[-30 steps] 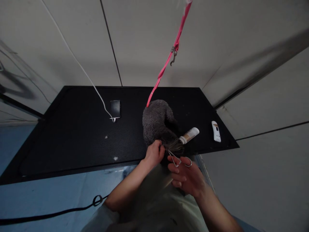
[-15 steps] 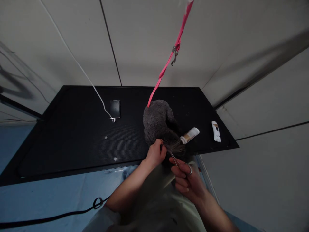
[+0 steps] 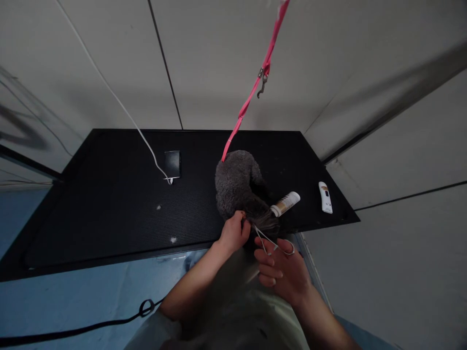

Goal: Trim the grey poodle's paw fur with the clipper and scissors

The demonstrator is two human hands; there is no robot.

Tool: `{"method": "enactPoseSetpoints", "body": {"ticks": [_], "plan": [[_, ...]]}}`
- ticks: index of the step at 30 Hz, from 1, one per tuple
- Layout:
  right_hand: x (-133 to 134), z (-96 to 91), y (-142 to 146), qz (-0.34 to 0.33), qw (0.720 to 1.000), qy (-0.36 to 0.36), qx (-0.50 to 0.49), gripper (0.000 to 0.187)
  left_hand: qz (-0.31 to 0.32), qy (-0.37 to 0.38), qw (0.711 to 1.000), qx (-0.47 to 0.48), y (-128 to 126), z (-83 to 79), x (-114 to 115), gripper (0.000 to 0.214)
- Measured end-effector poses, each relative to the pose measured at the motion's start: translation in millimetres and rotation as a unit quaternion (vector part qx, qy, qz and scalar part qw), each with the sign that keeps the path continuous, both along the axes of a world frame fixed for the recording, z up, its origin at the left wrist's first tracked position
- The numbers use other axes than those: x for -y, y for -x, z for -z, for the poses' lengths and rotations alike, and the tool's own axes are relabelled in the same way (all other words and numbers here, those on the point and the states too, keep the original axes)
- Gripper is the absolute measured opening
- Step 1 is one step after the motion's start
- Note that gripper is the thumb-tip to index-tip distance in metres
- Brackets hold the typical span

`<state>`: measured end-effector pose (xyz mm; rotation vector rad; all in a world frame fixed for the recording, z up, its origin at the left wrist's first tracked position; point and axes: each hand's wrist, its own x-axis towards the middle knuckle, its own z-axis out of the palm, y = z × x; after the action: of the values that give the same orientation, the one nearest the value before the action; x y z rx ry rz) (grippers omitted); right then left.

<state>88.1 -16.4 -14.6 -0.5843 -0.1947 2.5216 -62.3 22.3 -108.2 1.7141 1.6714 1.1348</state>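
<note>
Our left hand (image 3: 233, 232) has its fingers pinched on a long straight tuft (image 3: 266, 221) at the near end of the grey dog (image 3: 237, 182); our right hand (image 3: 282, 272) has fingers through the loops of thin steel scissors (image 3: 272, 240), tips at that tuft; we judge the trimming part-done: the curly back looks short, the tuft is uncut, and pale clippings (image 3: 173, 239) lie on the black pebbled table (image 3: 109, 214); pink webbing leash (image 3: 251, 97) taut above.

A small dog (image 3: 236, 187) with grey curly fur is on the black surface (image 3: 109, 209), near its front edge. Slim metal scissors (image 3: 270, 241), handles spread, touch its fur.
</note>
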Motion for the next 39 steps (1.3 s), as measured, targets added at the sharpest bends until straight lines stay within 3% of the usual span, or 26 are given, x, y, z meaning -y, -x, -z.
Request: {"method": "enactPoseSetpoints", "body": {"ticks": [4,11,14,20,25,32,39], "plan": [[1,1.5,1,0.02,0.998,0.001,0.067,0.024,0.008,0.03,1.0,-0.006,-3,-0.1,1,0.015],[14,-2.5,0,0.042,0.986,-0.047,0.157,0.032,0.01,0.042,0.999,-0.012,-5,-2.4,2,0.014],[20,-3.2,-2,0.048,0.985,-0.047,0.16,0.031,0.003,0.036,0.999,-0.008,-5,-1.8,1,0.015],[17,-5.0,-2,0.013,0.997,-0.031,0.073,0.031,0.005,0.027,1.0,-0.012,-6,-1.9,0,0.013],[11,-6.6,6,0.03,0.985,-0.029,0.167,0.023,0.014,0.019,1.0,-0.004,-7,-4.7,1,0.017],[16,-7.0,-2,0.028,0.967,-0.065,0.243,0.033,0.089,-0.034,0.994,-0.05,-3,0.6,1,0.027],[14,-9.7,-22,-0.001,0.97,-0.072,0.233,0.035,0.115,0.012,0.993,-0.034,4,-7.6,-1,0.041]]}}
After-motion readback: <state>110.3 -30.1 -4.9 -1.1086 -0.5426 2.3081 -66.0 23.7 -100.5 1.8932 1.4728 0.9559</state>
